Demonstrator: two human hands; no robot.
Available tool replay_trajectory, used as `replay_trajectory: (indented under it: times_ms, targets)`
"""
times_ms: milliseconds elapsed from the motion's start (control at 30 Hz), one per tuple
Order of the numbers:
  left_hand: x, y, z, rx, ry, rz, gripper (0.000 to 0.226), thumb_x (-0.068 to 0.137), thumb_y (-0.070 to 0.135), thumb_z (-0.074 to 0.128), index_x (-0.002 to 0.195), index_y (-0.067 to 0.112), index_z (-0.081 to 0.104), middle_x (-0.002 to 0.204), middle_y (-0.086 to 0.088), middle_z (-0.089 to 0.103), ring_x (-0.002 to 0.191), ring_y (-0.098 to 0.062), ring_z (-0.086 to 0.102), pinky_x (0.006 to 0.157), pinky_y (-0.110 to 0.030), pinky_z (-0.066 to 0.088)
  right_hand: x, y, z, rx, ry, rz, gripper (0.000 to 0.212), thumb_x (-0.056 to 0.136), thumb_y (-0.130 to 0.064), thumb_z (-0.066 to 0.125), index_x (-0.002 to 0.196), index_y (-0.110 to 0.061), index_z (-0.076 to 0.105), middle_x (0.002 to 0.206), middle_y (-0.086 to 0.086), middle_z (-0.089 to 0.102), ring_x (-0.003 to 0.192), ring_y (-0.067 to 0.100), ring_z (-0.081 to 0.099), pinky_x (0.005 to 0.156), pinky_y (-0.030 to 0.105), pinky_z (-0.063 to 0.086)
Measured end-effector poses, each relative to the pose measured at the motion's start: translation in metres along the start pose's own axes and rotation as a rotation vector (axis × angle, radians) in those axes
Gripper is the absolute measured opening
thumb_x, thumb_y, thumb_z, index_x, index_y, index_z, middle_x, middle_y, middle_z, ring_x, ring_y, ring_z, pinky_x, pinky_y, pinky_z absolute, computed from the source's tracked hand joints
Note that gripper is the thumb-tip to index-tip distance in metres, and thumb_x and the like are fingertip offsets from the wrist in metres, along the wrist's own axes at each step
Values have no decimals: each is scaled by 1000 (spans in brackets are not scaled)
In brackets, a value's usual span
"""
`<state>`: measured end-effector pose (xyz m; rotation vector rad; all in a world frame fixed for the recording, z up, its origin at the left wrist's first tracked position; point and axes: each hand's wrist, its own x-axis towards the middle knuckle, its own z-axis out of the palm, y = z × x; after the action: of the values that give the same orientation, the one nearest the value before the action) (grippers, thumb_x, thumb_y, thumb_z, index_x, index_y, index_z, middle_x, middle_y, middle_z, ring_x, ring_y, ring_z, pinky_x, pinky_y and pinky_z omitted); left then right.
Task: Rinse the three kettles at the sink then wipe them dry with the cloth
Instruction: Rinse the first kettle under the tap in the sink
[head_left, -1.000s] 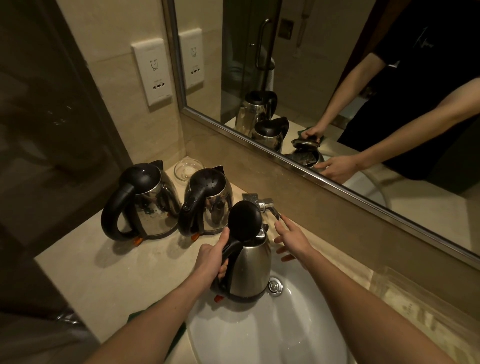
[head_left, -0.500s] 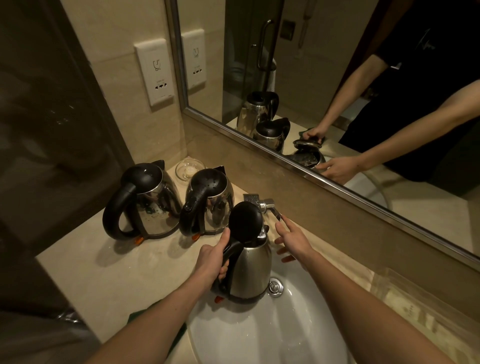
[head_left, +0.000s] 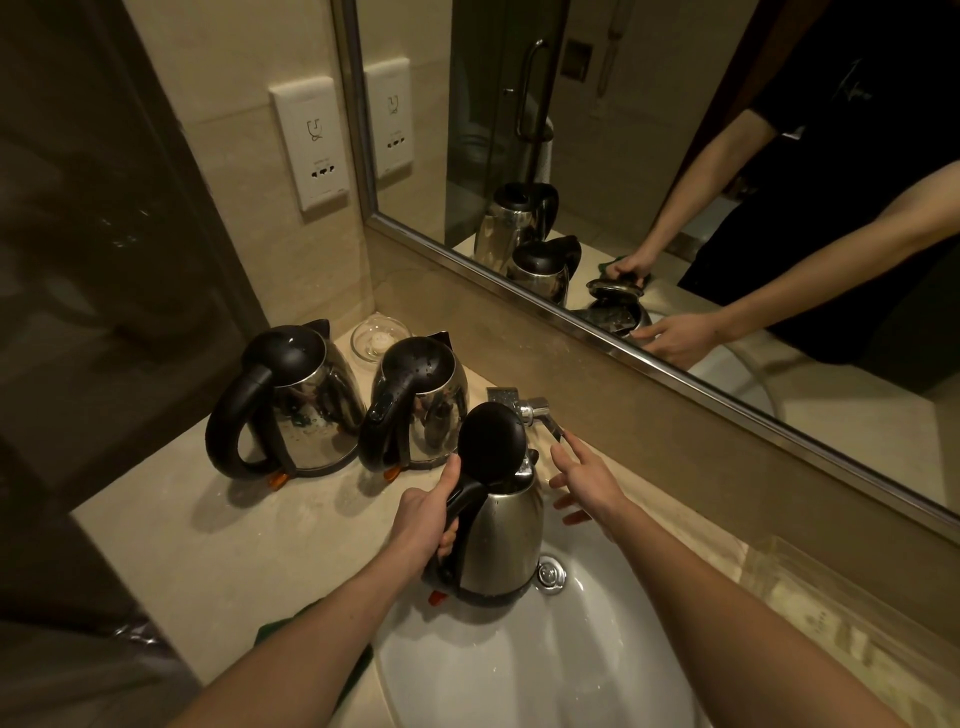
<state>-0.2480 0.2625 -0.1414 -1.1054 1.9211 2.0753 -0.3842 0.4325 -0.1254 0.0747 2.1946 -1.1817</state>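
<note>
1. Three kettles on hand. The left kettle (head_left: 306, 400) and middle kettle (head_left: 426, 405) stand side by side on the counter (head_left: 218, 545), at ten o'clock from the sink (head_left: 571, 675), lids down. Droplets on the middle lid suggest it is already rinsed.
2. Third kettle (head_left: 506, 540): upright over the basin at twelve o'clock, beneath the tap (head_left: 535, 410), lid raised. The left hand (head_left: 423, 525) is wrapped round its black handle.
3. Right hand (head_left: 587, 478): fingers straight and spread, holding nothing, fingertips at the tap lever. Running water cannot be made out.
4. Cloth (head_left: 275, 631): green, at eight o'clock by the basin edge, partly under the left forearm, no hand on it.
5. Outstanding, by judgement: this last rinse, then drying all three.
</note>
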Motion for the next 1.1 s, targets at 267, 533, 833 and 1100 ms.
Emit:
replay_trajectory:
  times_ms: [267,533,833,1100]
  targets:
    - [-1,-1,0,-8,-3,-5,68,91,69,44,53,14,53,45,0,46,40,-15,43,49,-28,39,0,0,0,14,3,8,53,97,-50,40,148,-43,24,105,13,63,90,32,66,75,44,57]
    - [0,0,1,1,0,-8,68,90,70,44,54,13,54,45,-1,46,40,-15,43,49,-28,38,1,1,0,12,4,5,52,98,-49,40,147,-44,25,105,13,63,91,34,66,74,44,57]
    - [-1,2,1,2,6,-13,68,91,69,44,53,14,53,43,0,45,39,-14,42,48,-27,38,1,2,0,1,13,-2,52,97,-50,41,147,-43,27,103,13,64,91,33,66,69,40,57]
    - [-1,2,1,1,0,-7,67,91,68,44,54,13,53,44,0,46,40,-14,43,47,-27,38,1,1,0,1,13,0,53,97,-50,41,147,-43,25,103,12,64,91,33,66,71,42,57]
